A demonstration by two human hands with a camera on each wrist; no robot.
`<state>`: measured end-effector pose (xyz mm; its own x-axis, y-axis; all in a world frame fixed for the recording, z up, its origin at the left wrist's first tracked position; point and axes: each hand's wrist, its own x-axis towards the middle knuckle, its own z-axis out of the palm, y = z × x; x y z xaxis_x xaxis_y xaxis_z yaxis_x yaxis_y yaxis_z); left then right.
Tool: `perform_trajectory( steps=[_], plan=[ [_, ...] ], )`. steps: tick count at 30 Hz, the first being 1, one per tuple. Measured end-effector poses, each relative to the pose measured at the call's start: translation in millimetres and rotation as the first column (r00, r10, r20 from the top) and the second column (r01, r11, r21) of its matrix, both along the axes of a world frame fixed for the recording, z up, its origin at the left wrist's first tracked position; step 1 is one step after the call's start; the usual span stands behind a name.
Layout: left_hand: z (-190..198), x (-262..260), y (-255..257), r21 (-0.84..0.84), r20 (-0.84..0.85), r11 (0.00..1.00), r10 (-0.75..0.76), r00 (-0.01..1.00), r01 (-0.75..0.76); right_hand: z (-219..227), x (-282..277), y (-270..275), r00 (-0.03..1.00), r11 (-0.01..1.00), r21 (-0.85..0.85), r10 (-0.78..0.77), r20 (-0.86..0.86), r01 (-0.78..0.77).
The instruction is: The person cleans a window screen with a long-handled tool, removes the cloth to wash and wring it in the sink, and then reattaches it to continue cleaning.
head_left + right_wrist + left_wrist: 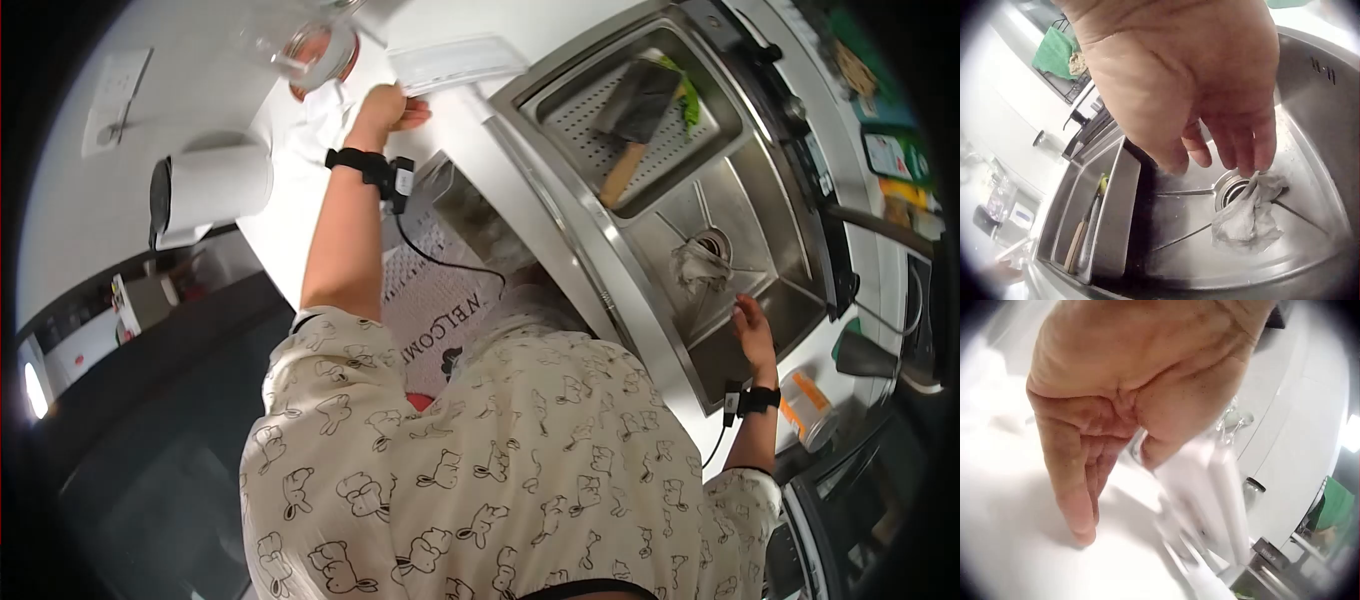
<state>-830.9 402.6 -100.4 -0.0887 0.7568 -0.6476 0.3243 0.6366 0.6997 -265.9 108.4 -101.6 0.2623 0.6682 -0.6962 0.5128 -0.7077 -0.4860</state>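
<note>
In the head view, my left hand (388, 112) is over the white counter with its fingers extended, beside a clear, shallow plastic container (455, 62). The left wrist view shows the thumb of this hand (1141, 394) close to the blurred, see-through container (1200, 494); whether they touch I cannot tell. My right hand (755, 340) hangs over the sink basin, fingers loosely bent and holding nothing. A crumpled, greyish cloth (700, 268) lies by the drain, apart from that hand. Seen from the right wrist, the cloth (1247, 222) is below the fingertips of my hand (1191, 94).
A perforated steel tray (570, 125) in the sink holds a cleaver (640, 100) and green leaves (690, 100). A glass jar (320, 55) and a paper roll (220, 180) stand left. An orange-labelled can (808, 408) is beside the right wrist.
</note>
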Motion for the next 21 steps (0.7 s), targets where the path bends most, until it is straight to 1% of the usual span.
perform_trajectory(
  steps=[1,2,3,4,5,6,7,8,9,10,11,12,13,14,15,16,17,18,19,20,21],
  plan=[
    [13.1,-12.1,-5.1,0.025,-0.193,0.995,-0.088,0.977,0.095,6.7,-1.7,3.2,1.000,0.999,-0.014,0.030,-0.004,-0.030],
    [29.5,-20.0,-19.4,0.068,-0.227,0.992,-0.090,0.970,0.108,10.9,-2.5,5.0,0.987,0.986,0.041,0.158,0.025,-0.159],
    [46.1,-27.9,-41.1,0.105,-0.267,0.987,-0.089,0.960,0.120,16.1,-3.9,7.0,0.957,0.953,0.093,0.285,0.051,-0.288],
    [60.0,-42.0,-66.0,0.066,-0.209,0.981,-0.165,0.964,0.183,30.5,-14.5,11.8,0.948,0.944,0.092,0.317,0.017,-0.317],
    [78.1,-57.9,-91.9,-0.026,-0.194,0.966,-0.258,0.946,0.258,48.2,-29.4,17.8,0.937,0.934,0.097,0.348,-0.020,-0.344],
    [99.2,-75.5,-120.4,-0.101,-0.166,0.955,-0.291,0.942,0.277,62.7,-41.1,22.5,0.915,0.916,0.040,0.402,-0.032,-0.400],
    [119.6,-94.9,-148.9,-0.191,-0.169,0.947,-0.292,0.941,0.259,75.0,-53.2,20.1,0.914,0.924,0.095,0.380,-0.144,-0.370],
    [140.2,-111.6,-178.3,-0.265,-0.209,0.957,-0.180,0.961,0.122,88.6,-64.2,21.1,0.886,0.896,0.053,0.445,-0.133,-0.442],
    [147.9,-138.5,-211.1,-0.306,-0.251,0.952,-0.100,0.963,0.019,97.7,-73.7,19.7,0.870,0.885,0.060,0.466,-0.159,-0.462],
    [154.9,-150.5,-247.5,-0.335,-0.297,0.939,-0.023,0.955,-0.082,106.7,-83.5,18.5,0.852,0.864,0.028,0.500,-0.154,-0.502],
    [157.4,-159.9,-281.8,-0.464,-0.257,0.877,-0.002,0.966,-0.121,114.0,-89.3,16.7,0.833,0.842,0.000,0.534,-0.147,-0.540],
    [152.1,-161.1,-317.4,-0.598,-0.190,0.791,0.016,0.982,-0.129,117.2,-88.5,12.6,0.804,0.810,-0.063,0.566,-0.181,-0.583],
    [142.6,-152.7,-348.1,-0.740,-0.136,0.668,-0.029,0.990,-0.082,119.9,-86.9,8.5,0.778,0.774,-0.122,0.591,-0.213,-0.621],
    [123.9,-142.8,-380.5,-0.861,-0.029,0.509,-0.095,0.995,0.023,129.3,-92.8,5.9,0.760,0.750,-0.146,0.613,-0.215,-0.645],
    [113.5,-120.8,-403.4,-0.933,0.050,0.347,-0.143,0.988,0.097,136.2,-93.7,4.6,0.726,0.712,-0.158,0.644,-0.240,-0.684],
    [107.7,-97.1,-422.5,-0.935,0.140,0.273,-0.306,0.942,0.227,140.2,-93.9,0.4,0.737,0.733,-0.114,0.640,-0.216,-0.671],
    [96.4,-75.2,-439.4,-0.939,0.274,0.121,-0.307,0.911,0.323,143.8,-95.2,-2.5,0.747,0.751,-0.073,0.635,-0.195,-0.657],
    [102.5,-50.1,-446.7,-0.893,0.419,0.027,-0.308,0.854,0.449,151.3,-100.9,-0.7,0.733,0.739,-0.058,0.649,-0.203,-0.671],
    [106.5,-31.1,-447.5,-0.787,0.590,0.007,-0.282,0.756,0.617,161.4,-108.7,2.1,0.706,0.715,-0.003,0.690,-0.161,-0.700],
    [99.7,-17.4,-461.3,-0.693,0.710,-0.008,-0.180,0.681,0.721,168.8,-114.2,2.1,0.681,0.689,0.052,0.723,-0.112,-0.723],
    [99.6,-3.8,-474.1,-0.673,0.710,0.020,-0.263,0.653,0.739,172.2,-116.4,-1.8,0.676,0.684,0.066,0.729,-0.108,-0.727]
  ],
)
